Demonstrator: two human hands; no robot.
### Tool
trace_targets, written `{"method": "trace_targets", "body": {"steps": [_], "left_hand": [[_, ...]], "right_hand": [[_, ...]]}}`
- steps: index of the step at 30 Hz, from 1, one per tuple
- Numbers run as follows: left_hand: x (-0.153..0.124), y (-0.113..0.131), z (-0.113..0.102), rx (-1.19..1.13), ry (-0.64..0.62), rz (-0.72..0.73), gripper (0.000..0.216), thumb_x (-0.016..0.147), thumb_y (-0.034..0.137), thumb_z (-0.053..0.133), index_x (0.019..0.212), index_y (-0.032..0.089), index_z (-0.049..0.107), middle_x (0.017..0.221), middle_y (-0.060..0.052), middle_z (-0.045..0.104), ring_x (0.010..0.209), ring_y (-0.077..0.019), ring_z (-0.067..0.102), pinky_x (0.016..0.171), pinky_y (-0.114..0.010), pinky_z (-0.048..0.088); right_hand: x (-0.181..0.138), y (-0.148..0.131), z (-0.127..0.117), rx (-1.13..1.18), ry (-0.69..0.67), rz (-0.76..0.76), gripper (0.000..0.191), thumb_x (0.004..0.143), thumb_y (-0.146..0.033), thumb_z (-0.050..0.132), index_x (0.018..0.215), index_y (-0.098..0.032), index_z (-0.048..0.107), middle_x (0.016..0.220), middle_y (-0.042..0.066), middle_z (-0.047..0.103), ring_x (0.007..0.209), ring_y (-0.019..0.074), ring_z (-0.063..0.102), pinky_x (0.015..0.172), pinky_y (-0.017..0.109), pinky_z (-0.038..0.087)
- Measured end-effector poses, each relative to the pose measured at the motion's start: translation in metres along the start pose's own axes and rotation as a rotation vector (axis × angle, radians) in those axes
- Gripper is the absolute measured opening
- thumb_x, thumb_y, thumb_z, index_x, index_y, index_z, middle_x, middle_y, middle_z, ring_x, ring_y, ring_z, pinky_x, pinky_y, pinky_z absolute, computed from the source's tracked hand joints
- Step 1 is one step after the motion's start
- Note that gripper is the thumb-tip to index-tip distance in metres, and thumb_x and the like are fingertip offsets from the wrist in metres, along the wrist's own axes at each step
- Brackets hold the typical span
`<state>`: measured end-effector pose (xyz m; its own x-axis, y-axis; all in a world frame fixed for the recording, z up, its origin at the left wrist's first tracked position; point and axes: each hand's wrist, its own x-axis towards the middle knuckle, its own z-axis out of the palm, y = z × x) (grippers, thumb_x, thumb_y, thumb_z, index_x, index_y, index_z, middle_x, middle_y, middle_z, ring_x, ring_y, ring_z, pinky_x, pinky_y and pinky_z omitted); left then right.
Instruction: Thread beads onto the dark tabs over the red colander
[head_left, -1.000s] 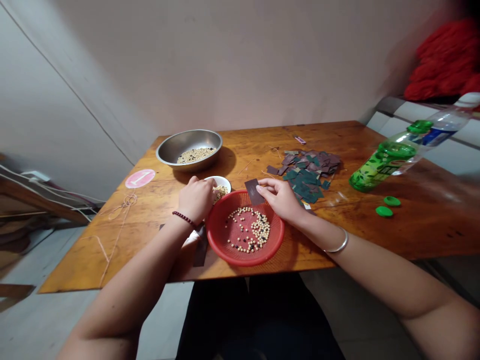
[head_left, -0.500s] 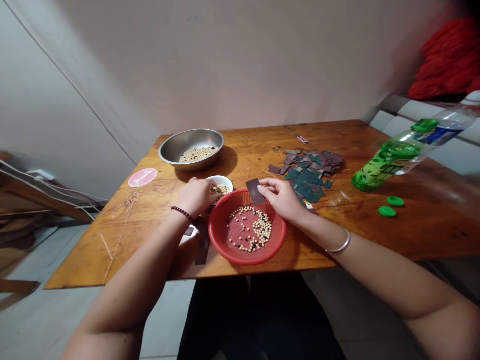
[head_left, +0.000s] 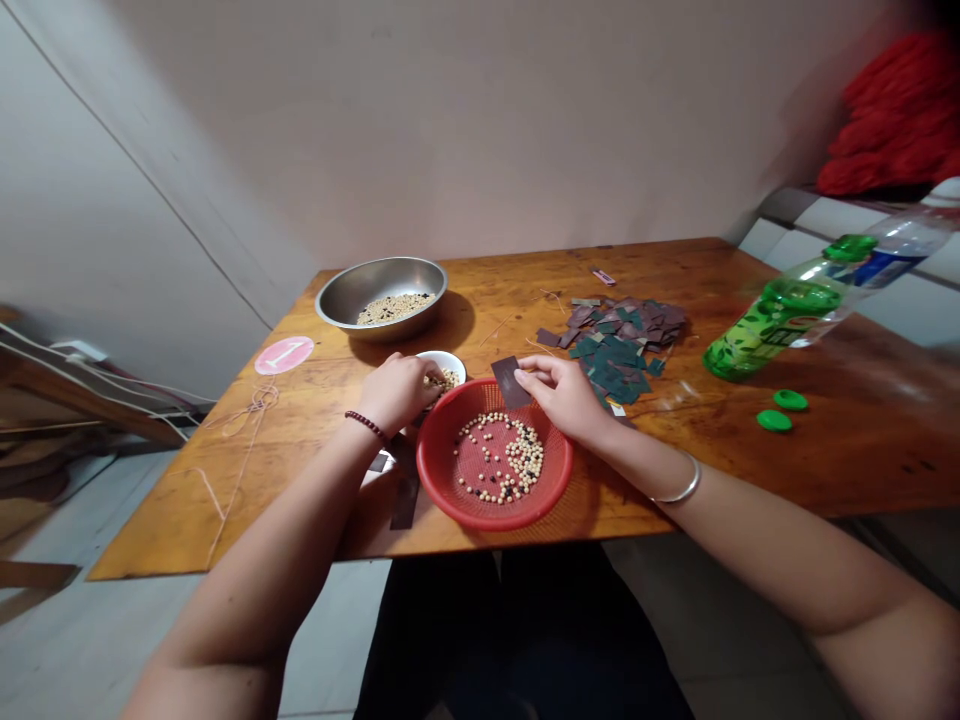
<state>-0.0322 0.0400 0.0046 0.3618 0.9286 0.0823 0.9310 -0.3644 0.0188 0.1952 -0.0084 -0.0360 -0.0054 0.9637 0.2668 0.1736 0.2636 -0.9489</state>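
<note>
My right hand (head_left: 556,392) pinches a dark brown card (head_left: 511,382) between thumb and fingers, over the far rim of a red plastic basket (head_left: 430,482). Pale beans (head_left: 527,455) and a few dark ones lie in that basket, mostly toward its right side. To the left, my left hand (head_left: 395,389) dips its curled fingertips into a small white bowl (head_left: 452,360) of mixed beans. Its fingers are closed, but the tips are hidden, so what they hold cannot be made out.
A steel basin (head_left: 330,305) with beans stands behind the bowl. Brown and green cards (head_left: 615,360) are heaped at right, near a green bottle (head_left: 772,320) and two green caps (head_left: 774,420). String (head_left: 255,410) and a pink number disc (head_left: 283,355) lie at left.
My left hand has shifted very slightly to the right at the white bowl. The right hand keeps the brown card in the same place.
</note>
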Motion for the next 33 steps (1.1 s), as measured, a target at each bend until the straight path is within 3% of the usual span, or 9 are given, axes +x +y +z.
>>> {"method": "trace_targets", "body": {"steps": [13,18,26,28,33], "left_hand": [[0.003,0.002,0.002,-0.039,0.009,0.02,0.023,0.078,0.038,0.053,0.088,0.027,0.071,0.092,-0.004,0.069,0.094,-0.0222,0.057,0.078,-0.029,0.045],[0.002,0.0,0.003,-0.021,0.032,0.06,0.021,0.08,0.037,0.052,0.084,0.027,0.07,0.091,-0.002,0.069,0.092,-0.0221,0.056,0.075,-0.029,0.044],[-0.005,0.01,-0.005,0.039,0.357,0.003,0.025,0.088,0.037,0.044,0.087,0.023,0.065,0.091,-0.004,0.068,0.089,-0.0216,0.054,0.063,-0.029,0.041],[-0.008,0.016,-0.008,-0.032,0.444,0.066,0.023,0.089,0.034,0.045,0.088,0.024,0.065,0.091,-0.003,0.068,0.089,-0.0197,0.055,0.066,-0.029,0.042],[-0.018,0.03,-0.012,-0.152,0.561,0.487,0.018,0.089,0.029,0.049,0.088,0.023,0.066,0.088,0.0,0.068,0.08,-0.0137,0.053,0.075,-0.027,0.045]], "right_hand": [[0.001,0.0,0.0,0.02,-0.012,-0.005,0.024,0.08,-0.032,0.059,0.093,-0.013,0.066,0.089,0.009,0.073,0.078,0.0192,0.069,0.071,0.031,0.055],[0.001,0.001,0.0,0.01,0.002,-0.005,0.024,0.079,-0.033,0.059,0.092,-0.014,0.066,0.087,0.009,0.073,0.077,0.0193,0.069,0.071,0.031,0.055],[0.001,0.002,0.001,0.032,-0.019,-0.001,0.024,0.079,-0.033,0.06,0.093,-0.015,0.066,0.093,0.009,0.072,0.08,0.0192,0.069,0.074,0.032,0.056],[0.0,0.0,0.001,0.03,-0.03,0.014,0.024,0.078,-0.032,0.06,0.093,-0.015,0.066,0.092,0.009,0.072,0.078,0.019,0.069,0.072,0.031,0.056],[-0.004,-0.008,0.003,0.003,-0.085,0.018,0.02,0.078,-0.028,0.059,0.09,-0.014,0.066,0.087,0.008,0.073,0.076,0.0177,0.069,0.07,0.03,0.056]]}}
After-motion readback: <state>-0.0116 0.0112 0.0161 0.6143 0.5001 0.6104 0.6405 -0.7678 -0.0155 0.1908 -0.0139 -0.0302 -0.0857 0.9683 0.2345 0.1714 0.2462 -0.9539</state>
